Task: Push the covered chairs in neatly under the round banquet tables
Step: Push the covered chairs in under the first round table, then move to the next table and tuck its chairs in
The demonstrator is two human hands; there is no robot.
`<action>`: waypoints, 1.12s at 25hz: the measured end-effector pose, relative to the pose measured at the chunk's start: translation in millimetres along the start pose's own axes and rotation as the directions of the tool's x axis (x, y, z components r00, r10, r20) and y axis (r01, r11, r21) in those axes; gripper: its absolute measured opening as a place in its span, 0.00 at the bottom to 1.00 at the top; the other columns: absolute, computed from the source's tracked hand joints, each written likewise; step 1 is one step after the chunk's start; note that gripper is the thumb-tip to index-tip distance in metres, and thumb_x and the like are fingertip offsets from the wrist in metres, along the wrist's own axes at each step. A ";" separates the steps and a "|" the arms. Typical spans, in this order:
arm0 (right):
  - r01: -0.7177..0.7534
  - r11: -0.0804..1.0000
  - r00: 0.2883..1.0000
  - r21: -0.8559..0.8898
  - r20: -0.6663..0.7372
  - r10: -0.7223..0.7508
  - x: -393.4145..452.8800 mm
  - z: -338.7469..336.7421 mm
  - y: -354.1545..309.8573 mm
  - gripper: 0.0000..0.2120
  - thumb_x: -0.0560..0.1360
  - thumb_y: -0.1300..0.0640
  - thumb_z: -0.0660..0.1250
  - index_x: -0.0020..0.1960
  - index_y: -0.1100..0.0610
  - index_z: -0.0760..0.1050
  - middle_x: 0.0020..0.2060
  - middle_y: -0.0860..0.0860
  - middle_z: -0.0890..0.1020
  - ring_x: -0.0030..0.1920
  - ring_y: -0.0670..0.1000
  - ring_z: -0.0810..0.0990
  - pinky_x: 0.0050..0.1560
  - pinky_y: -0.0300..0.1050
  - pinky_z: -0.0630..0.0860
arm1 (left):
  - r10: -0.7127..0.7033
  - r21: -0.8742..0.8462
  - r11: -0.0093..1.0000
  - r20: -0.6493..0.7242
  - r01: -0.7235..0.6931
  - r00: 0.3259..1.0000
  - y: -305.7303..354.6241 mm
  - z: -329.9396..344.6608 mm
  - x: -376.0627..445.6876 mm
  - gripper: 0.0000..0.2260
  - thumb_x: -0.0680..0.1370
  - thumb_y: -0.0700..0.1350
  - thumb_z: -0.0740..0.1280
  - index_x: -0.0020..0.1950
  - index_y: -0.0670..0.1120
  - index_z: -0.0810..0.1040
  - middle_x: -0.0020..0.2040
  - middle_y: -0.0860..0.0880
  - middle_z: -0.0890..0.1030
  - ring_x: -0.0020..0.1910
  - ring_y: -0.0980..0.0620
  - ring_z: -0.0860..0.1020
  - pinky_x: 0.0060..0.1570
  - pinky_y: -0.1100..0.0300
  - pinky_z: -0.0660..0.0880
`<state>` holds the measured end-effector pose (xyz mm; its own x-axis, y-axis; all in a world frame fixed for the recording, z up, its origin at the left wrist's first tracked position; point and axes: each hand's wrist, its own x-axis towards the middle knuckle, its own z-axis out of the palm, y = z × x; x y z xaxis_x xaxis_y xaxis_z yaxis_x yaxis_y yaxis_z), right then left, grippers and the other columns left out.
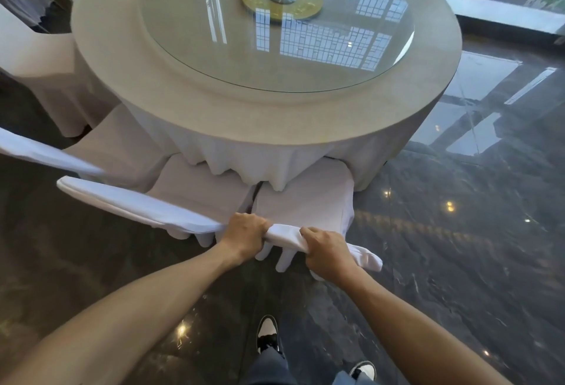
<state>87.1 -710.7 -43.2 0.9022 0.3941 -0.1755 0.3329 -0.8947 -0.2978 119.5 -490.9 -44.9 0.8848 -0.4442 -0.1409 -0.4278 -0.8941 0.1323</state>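
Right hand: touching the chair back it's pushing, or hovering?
Touching. In the head view the right hand has its fingers curled over the top edge of the covered chair back, bunching the white cover, with the left hand gripping beside it.

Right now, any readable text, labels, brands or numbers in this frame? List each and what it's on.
None readable.
Gold disc at the table centre: no legible marking.
Shoes: no brand visible.
Chair cover, gripped by the left hand and right hand: plain white, no label.
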 end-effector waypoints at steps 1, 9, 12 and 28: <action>0.001 1.000 1.000 -0.012 0.000 -0.001 0.7 1.1 0.8 0.12 0.64 0.58 0.65 0.46 0.53 0.70 0.41 0.51 0.80 0.37 0.59 0.78 0.36 0.46 0.66 | 0.005 -0.002 1.000 -0.010 -0.005 1.000 -0.6 -0.8 -0.2 0.08 0.75 0.45 0.67 0.53 0.52 0.82 0.46 0.51 0.85 0.44 0.50 0.81 0.38 0.61 0.66; -0.128 0.987 0.945 0.098 0.315 0.092 11.3 -24.5 16.1 0.15 0.66 0.49 0.69 0.52 0.46 0.72 0.43 0.46 0.78 0.41 0.49 0.76 0.42 0.47 0.75 | -0.001 0.061 0.998 0.186 -0.011 0.983 9.3 -21.9 20.5 0.10 0.72 0.49 0.66 0.52 0.51 0.82 0.45 0.49 0.83 0.44 0.48 0.81 0.43 0.57 0.75; -0.307 0.913 0.814 0.267 0.571 0.107 13.4 -45.8 31.8 0.24 0.66 0.40 0.71 0.59 0.46 0.74 0.51 0.47 0.79 0.51 0.51 0.76 0.51 0.48 0.75 | 0.006 -0.041 0.999 0.418 0.012 0.908 19.3 -32.4 33.0 0.10 0.69 0.50 0.68 0.48 0.50 0.79 0.44 0.48 0.82 0.43 0.47 0.80 0.40 0.55 0.74; -0.482 0.875 0.779 0.045 0.480 0.404 -52.6 -111.3 245.5 0.24 0.75 0.45 0.66 0.67 0.54 0.73 0.64 0.52 0.77 0.62 0.56 0.75 0.62 0.53 0.72 | 0.167 -0.198 0.978 0.586 -0.059 0.793 156.1 -47.5 182.6 0.34 0.77 0.62 0.66 0.77 0.48 0.62 0.76 0.47 0.65 0.73 0.46 0.65 0.69 0.52 0.64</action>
<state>151.9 -974.5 -2.6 0.7053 0.0464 -0.7074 -0.1552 -0.9635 -0.2180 223.1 -708.9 -3.4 0.5218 -0.5345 -0.6649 -0.4344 -0.8372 0.3322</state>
